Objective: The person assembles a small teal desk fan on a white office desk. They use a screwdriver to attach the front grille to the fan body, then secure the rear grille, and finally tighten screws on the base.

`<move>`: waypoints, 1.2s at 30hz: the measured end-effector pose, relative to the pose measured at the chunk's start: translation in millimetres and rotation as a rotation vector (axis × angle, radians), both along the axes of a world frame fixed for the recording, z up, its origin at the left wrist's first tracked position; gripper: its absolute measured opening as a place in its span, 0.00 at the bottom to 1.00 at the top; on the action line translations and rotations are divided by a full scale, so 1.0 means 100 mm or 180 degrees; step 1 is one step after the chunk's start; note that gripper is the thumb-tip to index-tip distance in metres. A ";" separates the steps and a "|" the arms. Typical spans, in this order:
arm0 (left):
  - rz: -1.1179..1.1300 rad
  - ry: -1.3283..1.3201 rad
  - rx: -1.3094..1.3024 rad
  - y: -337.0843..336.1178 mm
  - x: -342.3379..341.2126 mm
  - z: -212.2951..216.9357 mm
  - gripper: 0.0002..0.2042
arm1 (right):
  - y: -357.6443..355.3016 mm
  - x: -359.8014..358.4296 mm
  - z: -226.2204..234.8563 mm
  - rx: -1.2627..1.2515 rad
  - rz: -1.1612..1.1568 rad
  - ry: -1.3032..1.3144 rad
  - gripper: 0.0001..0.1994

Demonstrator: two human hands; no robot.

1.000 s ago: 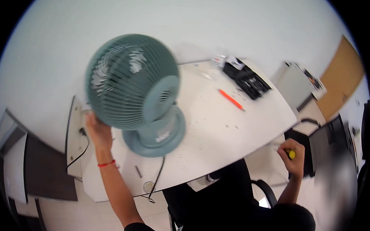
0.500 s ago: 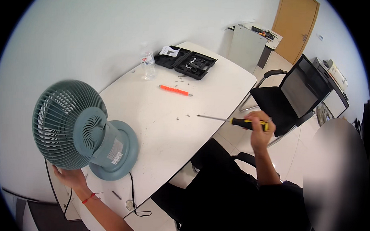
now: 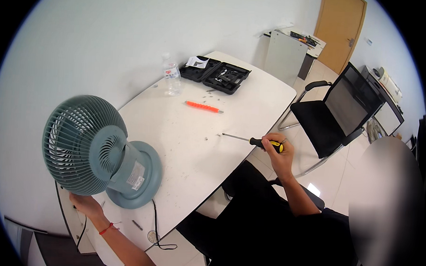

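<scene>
A grey-green desk fan stands on the white table, its round grille tilted to the left. Under the grille's lower edge, my left hand grips the fan, its fingertips partly hidden behind it. My right hand is closed round the black and yellow handle of a screwdriver. The screwdriver's shaft points left over the table, with its tip close to a small grey bit, perhaps a screw. Beyond it lies an orange stick-like tool with silvery ends.
At the back, an opened black tool case lies beside a clear water bottle. Small metal pieces lie scattered on the table. A black power cord hangs over the near edge. A black office chair stands to the right.
My right hand has moved left and slightly down with the screwdriver, bringing its tip near the small grey bit. My left hand stays at the fan; the whole view has shifted slightly.
</scene>
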State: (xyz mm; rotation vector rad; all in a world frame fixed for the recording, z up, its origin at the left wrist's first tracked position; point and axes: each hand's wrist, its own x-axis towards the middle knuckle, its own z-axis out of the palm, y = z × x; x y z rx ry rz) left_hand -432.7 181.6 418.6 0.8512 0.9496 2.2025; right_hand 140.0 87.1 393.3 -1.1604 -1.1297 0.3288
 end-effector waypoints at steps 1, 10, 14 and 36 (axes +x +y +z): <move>0.0078 0.0118 0.0004 0.01 -0.04 -0.03 0.30 | 0.01 -0.01 0.00 -0.0011 -0.0005 -0.0072 0.02; 0.0270 0.0415 0.0063 0.00 -0.07 -0.06 0.29 | 0.04 -0.05 0.00 -0.0141 0.0277 0.0072 0.05; 0.0637 0.0804 -0.0248 -0.06 -0.04 0.04 0.27 | 0.03 -0.03 0.01 -0.0097 0.0138 -0.0014 0.04; -0.0692 0.0785 0.0101 -0.27 -0.31 0.07 0.16 | -0.06 -0.52 0.55 0.0042 0.1813 0.1762 0.12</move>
